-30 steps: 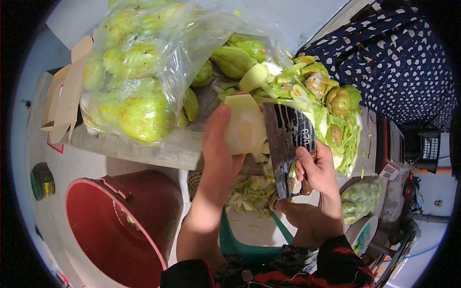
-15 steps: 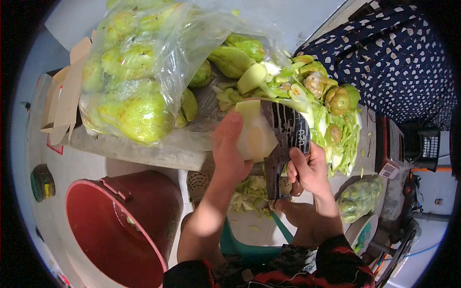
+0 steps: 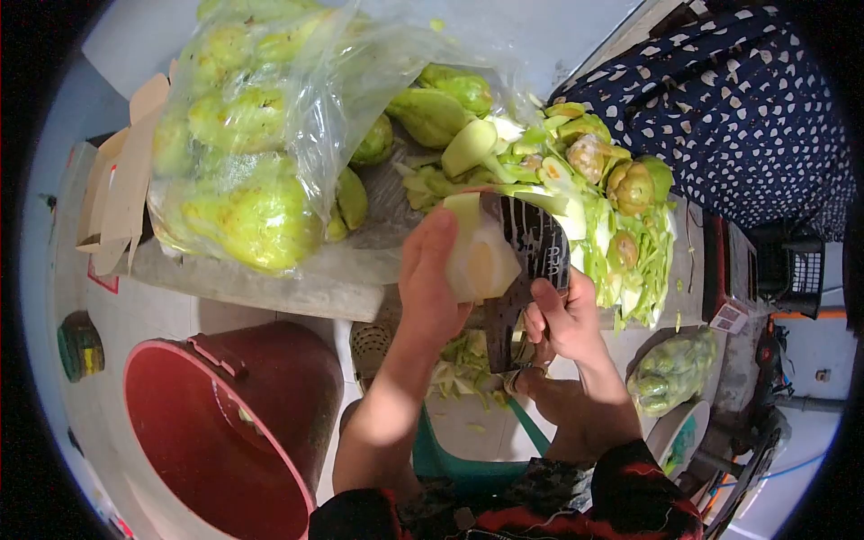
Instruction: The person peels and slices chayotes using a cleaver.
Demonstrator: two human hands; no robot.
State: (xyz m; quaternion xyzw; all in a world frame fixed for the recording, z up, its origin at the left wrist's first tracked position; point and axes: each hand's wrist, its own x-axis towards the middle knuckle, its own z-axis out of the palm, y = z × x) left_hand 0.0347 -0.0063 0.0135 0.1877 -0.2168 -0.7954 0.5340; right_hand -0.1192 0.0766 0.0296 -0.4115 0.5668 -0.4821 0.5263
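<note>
My left hand (image 3: 430, 274) is closed round a pale, peeled chayote (image 3: 483, 261) whose cut face shows the lighter core. My right hand (image 3: 569, 317) grips a broad dark knife (image 3: 533, 238), its blade wet with pale streaks and marked with lettering. The blade stands beside the chayote's right side and covers part of it; whether the edge is in the flesh I cannot tell. Behind both hands lies a heap of chayote peelings and slices (image 3: 630, 261) on the grey ledge (image 3: 351, 297). The knife's handle is mostly hidden by my fingers.
A clear plastic bag of whole chayotes (image 3: 252, 207) sits left on the ledge, beside an open cardboard box (image 3: 117, 180). Below stands a large red bin (image 3: 315, 396). Another bag of chayotes (image 3: 670, 373) is at right. Dark patterned cloth (image 3: 720, 117) hangs behind the heap.
The knife has shifted slightly left and its blade has turned a little, with my right hand moving along. My left hand and the chayote have barely moved.
</note>
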